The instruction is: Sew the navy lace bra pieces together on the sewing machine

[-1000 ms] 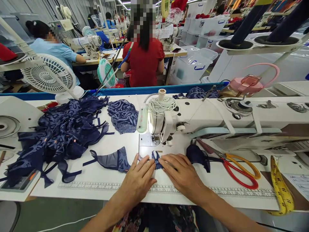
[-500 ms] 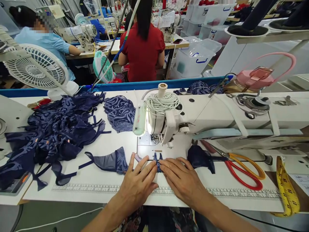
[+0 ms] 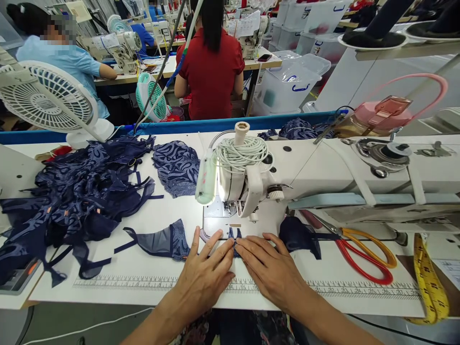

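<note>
My left hand (image 3: 204,275) and my right hand (image 3: 271,268) lie flat side by side on the white sewing table (image 3: 143,282), fingertips pressing a small navy lace piece (image 3: 235,235) just in front of the needle of the white sewing machine (image 3: 251,184). Both hands have their fingers spread and meet at the fabric. A navy bra cup (image 3: 163,241) lies left of my left hand. Another dark navy cup (image 3: 298,235) sits right of my right hand.
A heap of navy lace garments (image 3: 79,196) fills the left of the table, by a white fan (image 3: 46,103). Red-and-orange scissors (image 3: 359,254) and a yellow tape measure (image 3: 429,280) lie to the right. Other people sew at machines behind a blue rail (image 3: 230,125).
The view has tilted down a little. My hands have drawn closer together on the lace piece, which now shows less between my fingertips.
</note>
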`<action>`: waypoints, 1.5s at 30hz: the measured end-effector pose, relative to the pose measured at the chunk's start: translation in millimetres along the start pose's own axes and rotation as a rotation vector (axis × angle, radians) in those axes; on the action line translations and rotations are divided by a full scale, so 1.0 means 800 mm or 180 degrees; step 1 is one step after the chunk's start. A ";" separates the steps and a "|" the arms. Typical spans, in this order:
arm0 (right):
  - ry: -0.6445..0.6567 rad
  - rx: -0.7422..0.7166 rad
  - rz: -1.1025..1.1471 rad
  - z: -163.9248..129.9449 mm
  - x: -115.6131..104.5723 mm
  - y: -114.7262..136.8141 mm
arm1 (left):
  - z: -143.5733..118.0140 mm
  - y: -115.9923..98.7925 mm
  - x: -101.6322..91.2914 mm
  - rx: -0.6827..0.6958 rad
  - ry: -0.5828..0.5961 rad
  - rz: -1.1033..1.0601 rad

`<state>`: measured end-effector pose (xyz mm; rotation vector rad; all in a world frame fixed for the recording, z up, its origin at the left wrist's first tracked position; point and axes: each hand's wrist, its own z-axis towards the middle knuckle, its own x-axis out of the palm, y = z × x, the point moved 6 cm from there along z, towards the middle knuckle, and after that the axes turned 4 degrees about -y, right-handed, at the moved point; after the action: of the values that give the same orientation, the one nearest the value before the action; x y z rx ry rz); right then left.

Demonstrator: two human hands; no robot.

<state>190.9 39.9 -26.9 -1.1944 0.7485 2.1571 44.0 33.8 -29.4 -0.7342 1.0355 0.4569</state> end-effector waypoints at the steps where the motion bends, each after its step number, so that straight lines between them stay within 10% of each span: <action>1: -0.0011 0.0000 0.0002 0.000 -0.001 0.000 | 0.001 0.000 -0.001 -0.0004 0.0026 -0.0009; 13: 0.0101 0.0039 0.0121 0.004 -0.004 -0.003 | 0.000 0.003 0.004 -0.0006 0.0247 -0.0131; 21: -0.0084 -0.0432 0.0179 0.021 -0.012 0.018 | -0.070 0.080 -0.073 -0.1592 -0.1493 0.0093; 30: -0.0444 -0.0315 0.0026 0.052 -0.019 -0.012 | -0.001 0.030 -0.005 -0.0430 -0.0619 0.0829; 45: -0.0770 0.0238 0.0450 0.044 -0.016 -0.036 | 0.054 0.038 0.011 -0.0590 -0.0250 0.0462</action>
<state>197.5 81.7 -5.9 -0.8451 0.8191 2.3142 54.1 86.3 -33.8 -0.8019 0.9849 0.7090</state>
